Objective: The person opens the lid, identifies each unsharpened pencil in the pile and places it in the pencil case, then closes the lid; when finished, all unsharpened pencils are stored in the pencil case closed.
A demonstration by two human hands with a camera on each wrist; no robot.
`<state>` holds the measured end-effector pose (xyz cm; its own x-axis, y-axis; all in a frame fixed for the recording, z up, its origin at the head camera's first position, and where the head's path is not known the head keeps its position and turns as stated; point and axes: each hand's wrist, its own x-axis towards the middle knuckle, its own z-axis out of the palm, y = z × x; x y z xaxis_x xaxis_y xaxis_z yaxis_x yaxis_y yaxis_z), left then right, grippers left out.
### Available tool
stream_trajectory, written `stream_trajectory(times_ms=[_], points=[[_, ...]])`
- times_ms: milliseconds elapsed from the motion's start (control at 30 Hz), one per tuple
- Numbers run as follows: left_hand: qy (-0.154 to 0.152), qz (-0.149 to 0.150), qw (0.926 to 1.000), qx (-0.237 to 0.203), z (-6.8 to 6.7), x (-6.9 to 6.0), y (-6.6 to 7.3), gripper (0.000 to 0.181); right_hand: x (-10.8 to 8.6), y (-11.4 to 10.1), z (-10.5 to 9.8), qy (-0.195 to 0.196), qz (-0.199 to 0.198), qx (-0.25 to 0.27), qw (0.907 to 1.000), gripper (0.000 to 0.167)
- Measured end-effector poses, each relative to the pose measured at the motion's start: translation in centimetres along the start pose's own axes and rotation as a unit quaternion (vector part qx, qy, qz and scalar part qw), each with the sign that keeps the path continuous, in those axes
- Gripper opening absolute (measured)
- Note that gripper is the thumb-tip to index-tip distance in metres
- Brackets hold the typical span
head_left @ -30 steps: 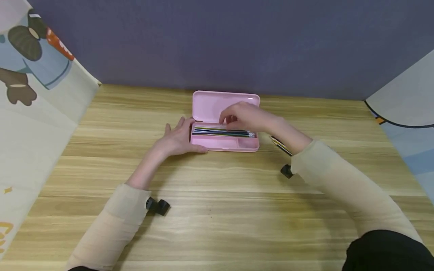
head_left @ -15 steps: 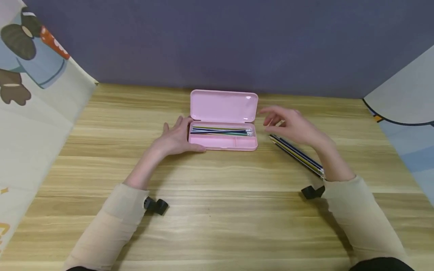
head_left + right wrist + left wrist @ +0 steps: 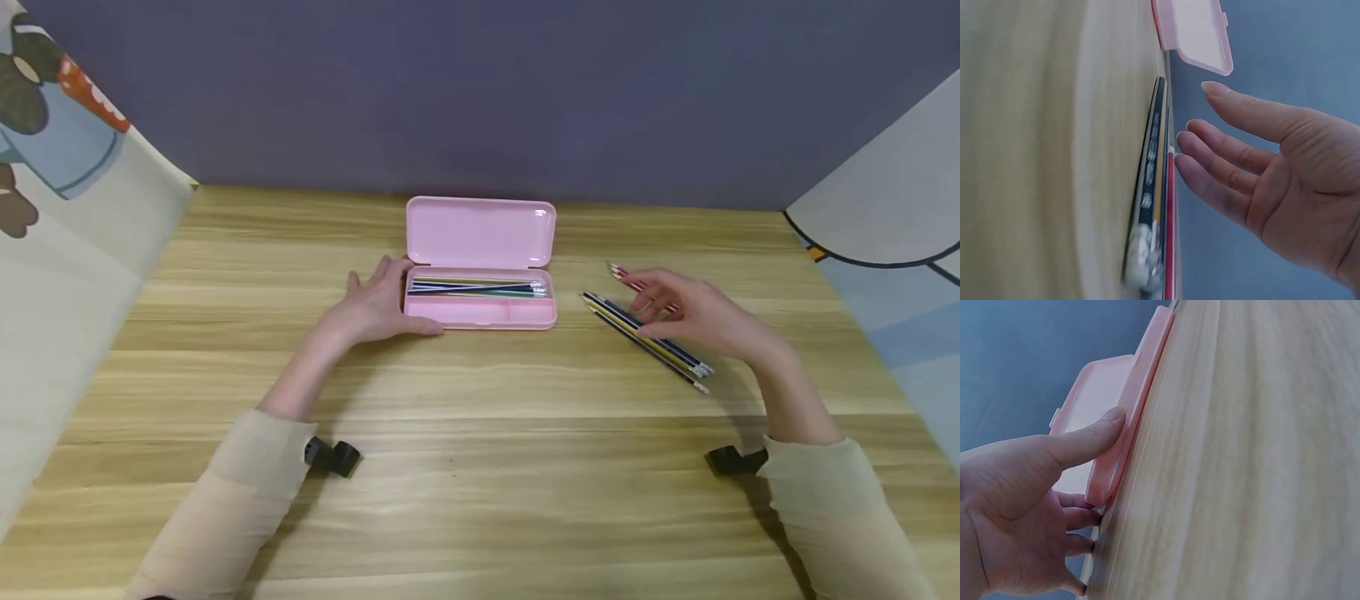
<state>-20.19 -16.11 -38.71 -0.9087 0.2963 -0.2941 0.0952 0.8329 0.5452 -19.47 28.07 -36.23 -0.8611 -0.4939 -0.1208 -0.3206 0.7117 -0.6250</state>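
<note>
A pink pencil case [image 3: 480, 312] lies with its lid [image 3: 480, 232] up. Several pencils [image 3: 472, 288] fill its long rear compartment; the front ones hold nothing. My left hand [image 3: 365, 308] holds the case's left end, thumb on the front wall and index finger near the back corner, the other fingers spread. Over to the right, my right hand [image 3: 693, 315] hovers above loose pencils, fingers loosely bent and nothing between them. Dark and yellow pencils [image 3: 637, 337] lie in a slanted bundle under it. Partly hidden behind the fingers are red pencils [image 3: 621, 274].
The wooden table [image 3: 465, 467] meets a dark blue panel [image 3: 480, 100] just behind the case. Printed white side panels [image 3: 82, 275] border it left and right. Black wrist cameras [image 3: 333, 457] stick out from both sleeves.
My right hand has moved from over the case to the loose pencils at the right, uncovering the dark and red ones. My left hand has stayed at the case.
</note>
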Motion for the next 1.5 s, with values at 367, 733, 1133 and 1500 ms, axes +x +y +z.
stream_trajectory(times_ms=[367,733,1133,1500], points=[[0.000,-0.004,1.0000,0.003,-0.1,-0.2,-0.3,0.106,-0.2,1.0,0.2,-0.014,0.004,0.006,0.9999,0.075],[0.004,-0.004,1.0000,0.002,0.1,-0.1,0.0,0.108,-0.4,1.3,0.3,-0.033,0.009,-0.053,0.9980,0.069],[0.005,-0.004,1.0000,0.003,0.2,-0.1,0.2,0.108,-0.3,1.4,0.3,-0.034,0.022,-0.078,0.9961,0.060],[0.000,-0.004,1.0000,0.001,0.3,0.1,0.2,0.108,-0.4,1.3,0.6,-0.045,0.044,-0.087,0.9942,0.055]])
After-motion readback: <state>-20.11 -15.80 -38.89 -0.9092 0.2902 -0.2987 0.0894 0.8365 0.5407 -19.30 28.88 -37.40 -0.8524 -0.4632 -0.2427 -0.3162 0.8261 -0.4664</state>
